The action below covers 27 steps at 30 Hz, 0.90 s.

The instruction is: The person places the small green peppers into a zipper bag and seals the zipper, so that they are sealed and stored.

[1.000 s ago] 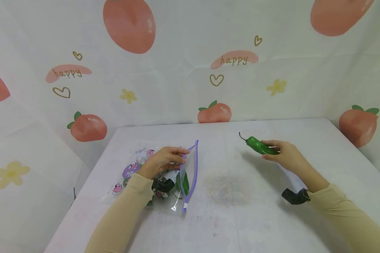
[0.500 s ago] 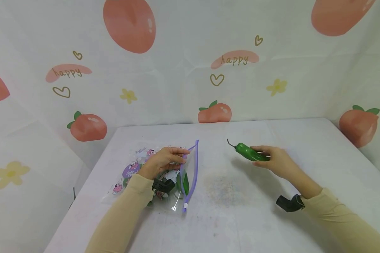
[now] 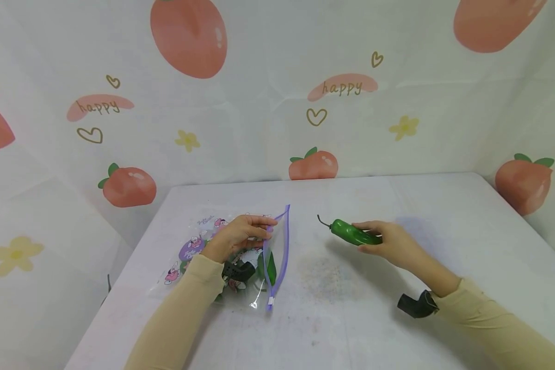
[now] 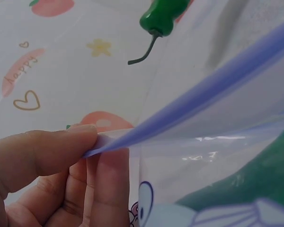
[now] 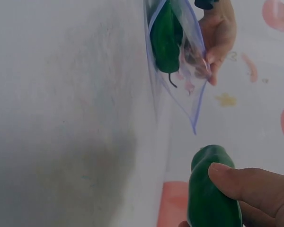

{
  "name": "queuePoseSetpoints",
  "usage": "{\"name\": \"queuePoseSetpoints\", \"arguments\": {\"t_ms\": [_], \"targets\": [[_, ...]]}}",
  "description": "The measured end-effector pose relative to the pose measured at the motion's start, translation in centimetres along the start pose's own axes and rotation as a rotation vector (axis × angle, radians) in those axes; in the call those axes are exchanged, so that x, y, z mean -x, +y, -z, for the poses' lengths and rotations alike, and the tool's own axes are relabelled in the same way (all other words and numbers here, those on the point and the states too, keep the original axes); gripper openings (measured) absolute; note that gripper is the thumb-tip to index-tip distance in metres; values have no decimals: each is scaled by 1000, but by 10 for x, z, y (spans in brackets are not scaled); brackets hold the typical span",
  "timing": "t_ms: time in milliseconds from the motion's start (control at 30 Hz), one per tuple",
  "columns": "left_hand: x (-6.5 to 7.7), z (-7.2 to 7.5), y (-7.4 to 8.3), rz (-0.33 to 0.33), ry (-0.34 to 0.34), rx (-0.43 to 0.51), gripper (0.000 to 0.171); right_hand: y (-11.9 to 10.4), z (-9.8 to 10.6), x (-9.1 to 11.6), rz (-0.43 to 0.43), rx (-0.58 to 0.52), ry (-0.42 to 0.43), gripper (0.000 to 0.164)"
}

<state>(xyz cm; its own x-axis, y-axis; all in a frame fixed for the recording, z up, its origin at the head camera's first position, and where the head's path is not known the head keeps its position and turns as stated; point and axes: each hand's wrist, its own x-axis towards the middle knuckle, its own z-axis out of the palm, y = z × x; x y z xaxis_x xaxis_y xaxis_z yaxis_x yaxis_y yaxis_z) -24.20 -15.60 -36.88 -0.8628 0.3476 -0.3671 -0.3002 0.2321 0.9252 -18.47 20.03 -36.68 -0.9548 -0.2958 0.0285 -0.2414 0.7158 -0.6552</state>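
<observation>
A green chili pepper [image 3: 349, 232] with a thin curved stem is held above the table by my right hand [image 3: 393, 244], thumb on one side and fingers on the other. Its stem points left, toward a clear printed zip bag [image 3: 194, 249]. My left hand [image 3: 238, 237] pinches the bag's purple zip edge [image 4: 180, 111] between thumb and fingers, and the mouth gapes to the right. Just inside the opening lies another green pepper [image 5: 165, 40], seen best in the right wrist view. Part of the bag is hidden behind my left hand and sleeve.
The white table [image 3: 333, 334] carries a greyish smudge [image 3: 330, 277] between the bag and my right hand. A white cloth [image 3: 259, 113] printed with peaches, hearts and "happy" hangs behind it. Each wrist wears a black mount [image 3: 418, 304].
My right hand has carried the chili pepper left and slightly toward me, closer to the bag's mouth. The left hand and bag have stayed in place.
</observation>
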Motion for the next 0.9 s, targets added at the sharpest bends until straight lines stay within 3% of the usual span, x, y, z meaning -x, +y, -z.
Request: {"name": "queuePoseSetpoints", "arguments": {"t_ms": [333, 633, 900], "targets": [[0, 0, 1, 5, -2, 0, 44, -10, -9, 0, 7, -16, -34, 50], [1, 0, 2, 16, 3, 12, 44, -11, -21, -2, 86, -60, -57, 45], [1, 0, 0, 14, 5, 12, 44, -19, -31, -4, 85, -68, -94, 44]]}}
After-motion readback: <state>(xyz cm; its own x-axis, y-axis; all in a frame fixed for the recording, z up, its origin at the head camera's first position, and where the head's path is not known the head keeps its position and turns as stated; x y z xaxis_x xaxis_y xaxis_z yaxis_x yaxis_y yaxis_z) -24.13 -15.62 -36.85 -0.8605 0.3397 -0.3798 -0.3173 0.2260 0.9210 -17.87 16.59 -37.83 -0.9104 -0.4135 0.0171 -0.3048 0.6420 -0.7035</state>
